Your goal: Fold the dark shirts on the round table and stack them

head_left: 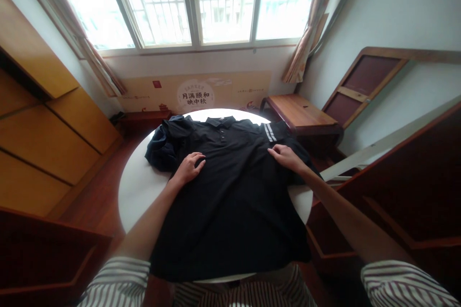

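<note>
A black polo shirt (230,211) lies spread front side up on a round white table (137,196), its collar and buttons at the far side and its hem hanging over the near edge. My left hand (189,168) rests on the left of the chest, with a gap between thumb and curved fingers. On the right side, my right hand (285,157) pinches the cloth just below the sleeve with two white stripes (269,132). Dark blue bunched cloth (158,148) lies at the left, partly beneath the shirt's other sleeve.
A low wooden table (304,111) stands at the back right, near a leaning wooden frame (370,76). Wooden cabinets (46,144) line the left. Dark red wooden panels (403,201) flank me on both sides. Windows (226,0) and a printed banner (151,88) are ahead.
</note>
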